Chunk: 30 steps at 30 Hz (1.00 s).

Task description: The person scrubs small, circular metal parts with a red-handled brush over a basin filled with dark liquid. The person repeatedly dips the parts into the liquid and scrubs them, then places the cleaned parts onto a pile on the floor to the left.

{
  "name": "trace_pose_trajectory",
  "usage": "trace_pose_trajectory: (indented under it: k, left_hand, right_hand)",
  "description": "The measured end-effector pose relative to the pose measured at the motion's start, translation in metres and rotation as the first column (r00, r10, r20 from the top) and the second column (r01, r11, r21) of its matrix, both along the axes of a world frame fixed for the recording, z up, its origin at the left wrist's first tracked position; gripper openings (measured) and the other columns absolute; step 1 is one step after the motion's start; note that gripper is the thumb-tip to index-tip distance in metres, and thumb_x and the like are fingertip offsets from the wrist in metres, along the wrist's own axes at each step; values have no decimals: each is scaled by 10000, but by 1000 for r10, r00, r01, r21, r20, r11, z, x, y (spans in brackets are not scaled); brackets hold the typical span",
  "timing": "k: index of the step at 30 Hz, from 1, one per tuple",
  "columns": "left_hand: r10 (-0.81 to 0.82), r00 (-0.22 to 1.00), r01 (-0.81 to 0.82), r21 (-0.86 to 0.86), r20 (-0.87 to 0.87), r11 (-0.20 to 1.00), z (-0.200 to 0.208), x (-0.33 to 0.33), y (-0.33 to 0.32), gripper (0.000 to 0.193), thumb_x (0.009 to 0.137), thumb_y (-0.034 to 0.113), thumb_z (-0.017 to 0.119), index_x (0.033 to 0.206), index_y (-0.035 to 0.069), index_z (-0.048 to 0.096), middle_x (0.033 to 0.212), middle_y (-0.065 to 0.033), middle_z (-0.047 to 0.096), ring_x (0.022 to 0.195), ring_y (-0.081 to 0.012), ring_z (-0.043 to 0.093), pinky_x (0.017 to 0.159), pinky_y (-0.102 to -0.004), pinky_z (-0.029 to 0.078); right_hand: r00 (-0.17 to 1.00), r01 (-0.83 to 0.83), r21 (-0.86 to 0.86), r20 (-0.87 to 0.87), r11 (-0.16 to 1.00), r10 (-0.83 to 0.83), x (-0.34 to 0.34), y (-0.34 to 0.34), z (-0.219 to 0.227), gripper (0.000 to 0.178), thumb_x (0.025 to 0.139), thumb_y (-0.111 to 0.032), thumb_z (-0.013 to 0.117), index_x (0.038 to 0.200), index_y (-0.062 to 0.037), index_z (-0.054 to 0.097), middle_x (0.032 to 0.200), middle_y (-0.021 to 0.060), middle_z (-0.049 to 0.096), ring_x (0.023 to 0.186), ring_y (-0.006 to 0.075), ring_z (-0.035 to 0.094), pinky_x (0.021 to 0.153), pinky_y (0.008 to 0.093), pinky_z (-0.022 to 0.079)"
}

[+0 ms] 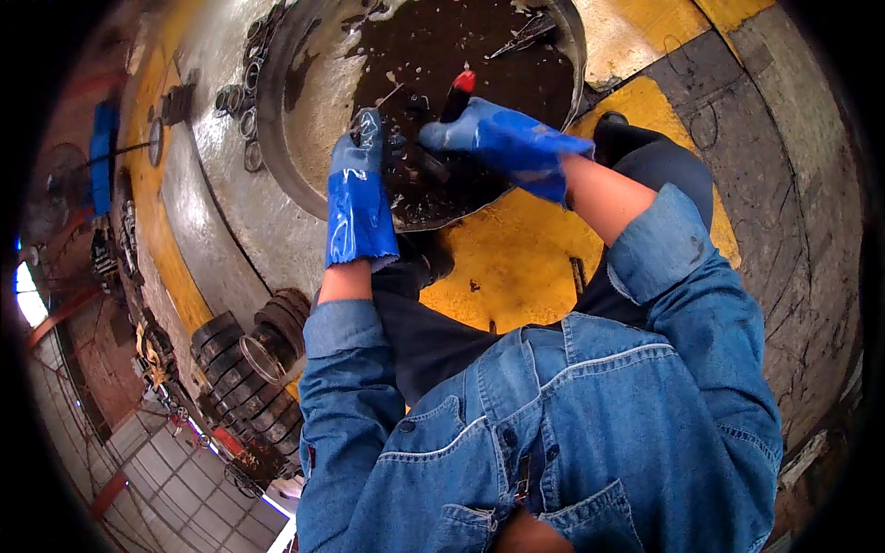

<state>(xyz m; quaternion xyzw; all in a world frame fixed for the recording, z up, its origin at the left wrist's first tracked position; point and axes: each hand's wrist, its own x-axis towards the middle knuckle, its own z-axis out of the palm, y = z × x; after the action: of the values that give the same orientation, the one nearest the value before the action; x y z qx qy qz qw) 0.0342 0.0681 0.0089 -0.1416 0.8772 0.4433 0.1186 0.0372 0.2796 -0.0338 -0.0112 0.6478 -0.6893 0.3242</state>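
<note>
Both my hands wear blue rubber gloves and work over a large round metal pan [277, 138] of dark, oily liquid. My right hand [475, 129] is closed around a black handle with a red end [464, 81]; the rest of that tool is hidden. To its left, my left hand [361, 152] is closed, with a thin metal piece [392, 94] sticking up beyond its fingers. Just below and between the hands, a dark part [429, 170] shows in the pan, its kind unclear. A slim metal tool [521, 37] lies at the pan's far right.
Several metal rings [247, 115] lie along the pan's left outer side. Dark ribbed cylindrical parts [244, 369] stand at the lower left. Under me is a yellow floor plate [507, 263], with worn grey flooring [774, 166] to the right.
</note>
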Motion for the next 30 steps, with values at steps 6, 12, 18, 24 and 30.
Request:
trace_pose_trajectory:
  k: [6, 12, 18, 24, 30]
  left_hand:
    - [-15, 998, 19, 60, -61, 998, -32, -3, -31, 678, 1058, 581, 521, 1077, -68, 718, 937, -158, 752, 846, -230, 691, 748, -363, 539]
    - [-366, 865, 231, -374, -343, 898, -50, 3, -70, 587, 1093, 470, 496, 1224, -76, 667, 966, -192, 741, 877, -278, 678, 799, -393, 546]
    - [-324, 891, 216, -330, -319, 919, -34, -3, -73, 435, 1107, 229, 468, 1429, -61, 514, 1081, -212, 746, 950, -330, 727, 833, -429, 575]
    - [228, 973, -206, 582, 36, 787, -8, -12, -47, 576, 1071, 480, 559, 1236, -58, 684, 1020, -148, 774, 880, -232, 726, 788, -363, 591]
    - [144, 989, -139, 157, -16, 978, -16, -18, -40, 690, 998, 610, 626, 1037, -67, 754, 818, -83, 698, 774, -165, 606, 717, -332, 499]
  right_hand:
    - [835, 342, 540, -549, 769, 14, 3, -21, -7, 368, 915, -430, 672, 950, -78, 771, 887, 162, 759, 880, 364, 734, 812, 443, 569]
    - [989, 137, -50, -49, 989, -140, 13, -7, 32, 454, 957, -463, 666, 1063, -27, 734, 927, 89, 706, 887, 158, 639, 834, 334, 499]
    - [975, 213, -169, -30, 962, -221, 19, -1, 8, 448, 912, -468, 694, 1026, -38, 749, 903, 119, 718, 857, 209, 648, 876, 349, 493]
    - [964, 204, 310, -228, 929, -136, -20, 7, 3, 345, 914, -381, 724, 970, -46, 782, 848, 75, 735, 817, 156, 679, 759, 334, 533]
    - [992, 15, -214, -116, 977, -41, -6, -1, -13, 385, 900, -345, 769, 1154, -56, 757, 1021, 81, 757, 949, 164, 676, 863, 350, 527]
